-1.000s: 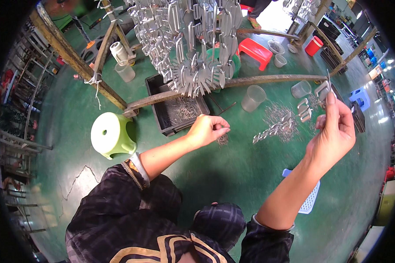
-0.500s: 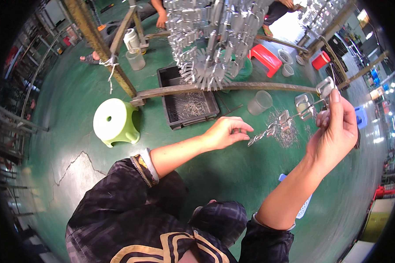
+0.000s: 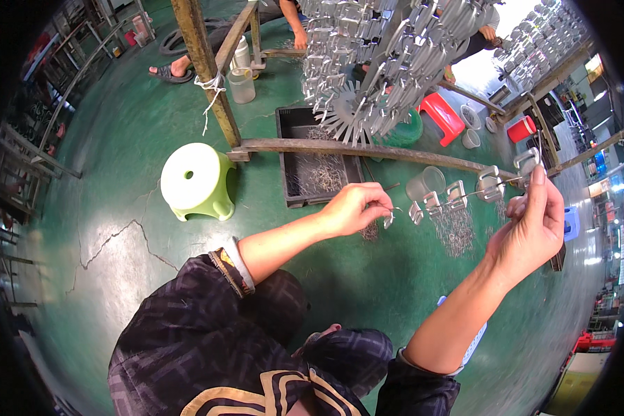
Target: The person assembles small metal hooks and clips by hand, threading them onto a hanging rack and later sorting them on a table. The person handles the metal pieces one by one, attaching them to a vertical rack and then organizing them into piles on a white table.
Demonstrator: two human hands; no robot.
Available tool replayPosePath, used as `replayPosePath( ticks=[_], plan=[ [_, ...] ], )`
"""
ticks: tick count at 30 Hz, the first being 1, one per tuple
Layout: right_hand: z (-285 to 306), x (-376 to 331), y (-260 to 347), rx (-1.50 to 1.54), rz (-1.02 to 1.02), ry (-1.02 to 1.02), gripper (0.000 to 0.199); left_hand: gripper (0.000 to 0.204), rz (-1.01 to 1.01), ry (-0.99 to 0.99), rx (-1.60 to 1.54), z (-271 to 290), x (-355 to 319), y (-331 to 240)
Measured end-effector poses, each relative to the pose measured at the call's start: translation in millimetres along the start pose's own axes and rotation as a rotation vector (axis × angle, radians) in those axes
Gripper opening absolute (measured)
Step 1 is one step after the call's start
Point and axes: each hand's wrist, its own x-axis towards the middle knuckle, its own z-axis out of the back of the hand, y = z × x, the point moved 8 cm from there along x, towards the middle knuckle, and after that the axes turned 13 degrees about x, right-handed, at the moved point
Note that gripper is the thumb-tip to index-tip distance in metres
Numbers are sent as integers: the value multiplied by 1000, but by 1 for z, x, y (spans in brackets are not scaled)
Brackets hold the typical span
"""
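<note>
My right hand (image 3: pixel 528 225) is raised at the right, with thumb and fingers closed on a string of shiny metal frames (image 3: pixel 456 196). These small, roughly rectangular pieces hang in a slanting row on thin wire, running from that hand down toward my left. At the row's lower end my left hand (image 3: pixel 357 209) pinches, its fingertips by a thin curved wire end and a small metal piece (image 3: pixel 389 220). Whether that piece is joined to the row is too small to tell. Beneath the row, a pile of thin metal wire pieces (image 3: pixel 455 232) lies on the green floor.
A wooden rack (image 3: pixel 395 154) with dense hanging metal strings (image 3: pixel 395 55) stands ahead. Under it are a black tray (image 3: pixel 319 197) of wire bits and a clear plastic cup (image 3: pixel 425 184). A light-green stool (image 3: pixel 197 179) stands left, a red stool (image 3: pixel 442 119) beyond. Other people sit behind the rack.
My left fingers have closed to a pinch, with a small metal piece now at their tips. The row of frames has straightened out. The view has shifted slightly left.
</note>
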Motion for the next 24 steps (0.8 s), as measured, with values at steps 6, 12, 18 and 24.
replayPosePath(
  ticks=[6, 12, 18, 24],
  plan=[
    [-11, -4, -1, -38, 21, -14, 15, 9, 227, -248, 132, 63, -3, 37],
    [-14, -10, -3, -32, 22, 11, 12, 11, 328, -468, 246, 99, 6, 54],
    [-15, -14, -1, -42, 25, 8, 11, 12, 226, -503, 279, 92, 18, 47],
    [-16, -15, -1, -60, 26, 12, 10, 12, 238, -460, 212, 83, 27, 53]
  ],
)
